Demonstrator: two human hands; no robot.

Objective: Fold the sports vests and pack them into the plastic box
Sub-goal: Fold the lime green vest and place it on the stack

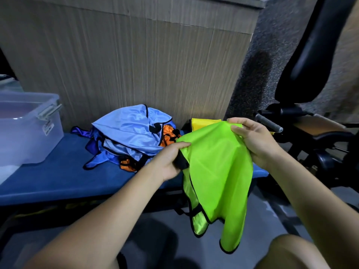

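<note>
Gripping slick lime vest (217,167), black-trimmed, both hands.

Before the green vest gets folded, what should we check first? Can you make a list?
1. Both hands hold it: left hand and right hand grip the bright green shiny vest: ok.
2. Vest spread flat: it hangs bunched: not ok.
3. Free spot on the blue padded bench: ok.
4. Clear plastic box open: ok.
5. Space inside the box: cannot tell.
6. Pile of light blue and orange vests out of the way: ok.
</note>
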